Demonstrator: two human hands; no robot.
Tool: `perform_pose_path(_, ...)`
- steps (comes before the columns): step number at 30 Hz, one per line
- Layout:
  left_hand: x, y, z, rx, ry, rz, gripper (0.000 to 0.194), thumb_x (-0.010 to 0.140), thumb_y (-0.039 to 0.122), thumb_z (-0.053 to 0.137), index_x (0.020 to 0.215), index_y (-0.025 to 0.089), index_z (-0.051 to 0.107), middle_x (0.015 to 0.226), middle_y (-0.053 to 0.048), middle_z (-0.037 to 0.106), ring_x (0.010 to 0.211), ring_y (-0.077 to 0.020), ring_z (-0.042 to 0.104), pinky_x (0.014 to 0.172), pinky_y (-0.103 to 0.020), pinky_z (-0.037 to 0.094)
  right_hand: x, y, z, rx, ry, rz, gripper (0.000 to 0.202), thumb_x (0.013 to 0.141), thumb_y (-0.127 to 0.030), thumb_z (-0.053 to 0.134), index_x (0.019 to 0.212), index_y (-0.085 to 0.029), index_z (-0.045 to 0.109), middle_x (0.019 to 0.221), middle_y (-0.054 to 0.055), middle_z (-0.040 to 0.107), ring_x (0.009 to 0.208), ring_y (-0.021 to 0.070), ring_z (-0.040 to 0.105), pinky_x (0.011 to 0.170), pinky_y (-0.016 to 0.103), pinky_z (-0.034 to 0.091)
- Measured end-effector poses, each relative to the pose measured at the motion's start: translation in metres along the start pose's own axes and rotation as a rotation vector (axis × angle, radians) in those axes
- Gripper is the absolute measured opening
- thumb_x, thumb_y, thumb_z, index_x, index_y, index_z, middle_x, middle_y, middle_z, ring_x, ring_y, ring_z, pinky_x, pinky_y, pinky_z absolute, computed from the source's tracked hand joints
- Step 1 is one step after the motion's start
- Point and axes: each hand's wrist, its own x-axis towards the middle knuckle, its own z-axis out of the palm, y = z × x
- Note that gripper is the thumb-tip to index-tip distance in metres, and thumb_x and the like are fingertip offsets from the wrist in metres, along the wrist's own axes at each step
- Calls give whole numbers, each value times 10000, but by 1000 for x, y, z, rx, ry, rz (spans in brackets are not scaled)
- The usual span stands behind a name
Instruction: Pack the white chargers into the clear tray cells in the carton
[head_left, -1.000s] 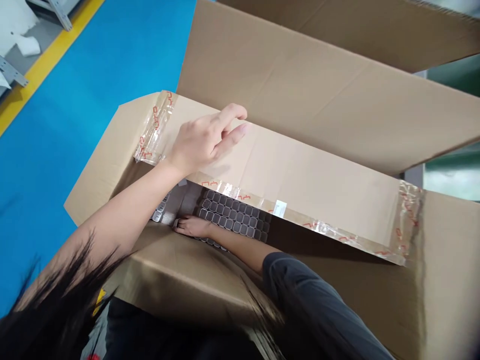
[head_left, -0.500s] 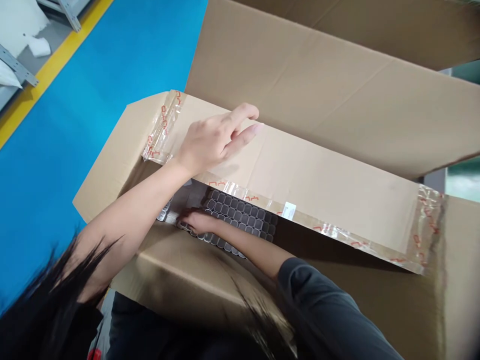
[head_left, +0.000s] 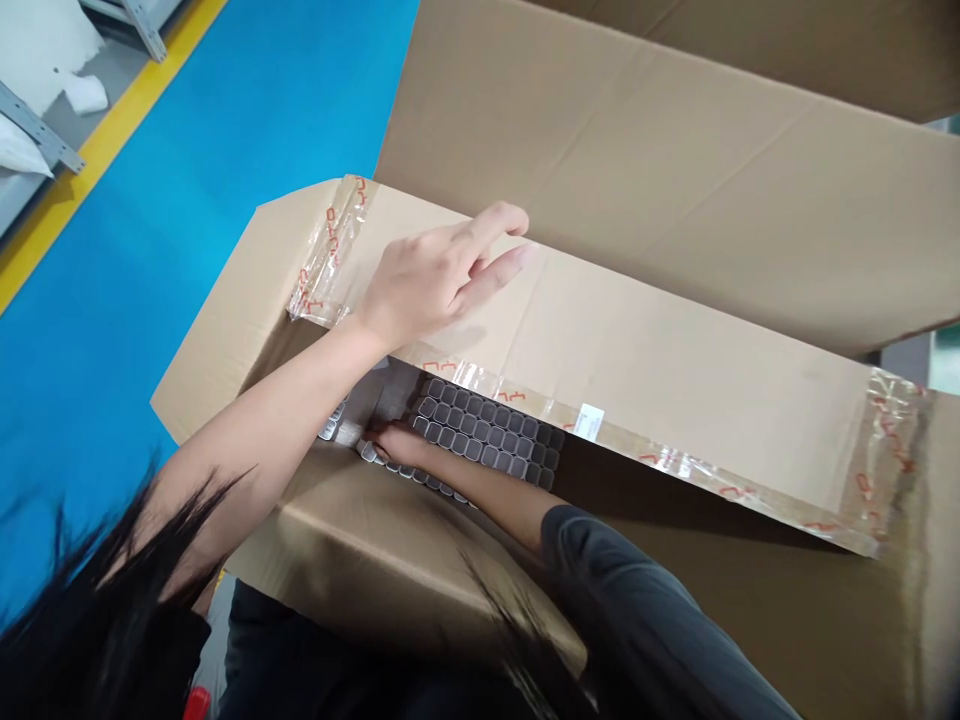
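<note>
A large cardboard box [head_left: 360, 520] stands open in front of me. My left hand [head_left: 446, 270] is closed over the top edge of its taped inner flap [head_left: 675, 330], thumb on the near face and fingers bent toward the far side. Deep inside, my right hand [head_left: 397, 443] has its fingers curled down at the left end of rows of small dark rounded-square pieces [head_left: 480, 425]. What those fingertips hold, if anything, is hidden in shadow. Several similar pieces [head_left: 331, 425] lie left of the hand, past a strip of packing material.
A tall cardboard flap [head_left: 600, 150] rises behind the box, and a side flap [head_left: 225, 310] sticks out left. Clear tape with red print and a white label [head_left: 589, 422] run along the inner flap. Metal shelving [head_left: 45, 130] stands beyond the blue floor [head_left: 247, 100].
My view has shifted slightly, so the box appears a little further right. My right hand stays at the pieces, looking slightly more curled; the left keeps its hold on the flap.
</note>
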Motion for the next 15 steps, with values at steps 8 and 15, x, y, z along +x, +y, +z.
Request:
perform_pose_path(8, 0, -2, 1, 20, -18, 5, 400, 1019, 551, 337, 1054, 254, 602, 695, 28, 636, 617, -131, 625, 591, -268, 457, 8, -3, 4, -35, -7, -16, 244, 901, -137, 542, 1030, -150, 748, 1066, 125, 722, 955, 240, 652, 825, 325, 485)
perform_pose_path(15, -1, -2, 2, 30, -23, 16, 428, 1024, 557, 304, 1067, 253, 603, 709, 27, 641, 610, -125, 620, 605, -267, 469, 16, 1, 18, 57, 36, -3, 173, 856, -64, 563, 905, -114, 721, 969, 143, 726, 923, 240, 646, 839, 367, 500)
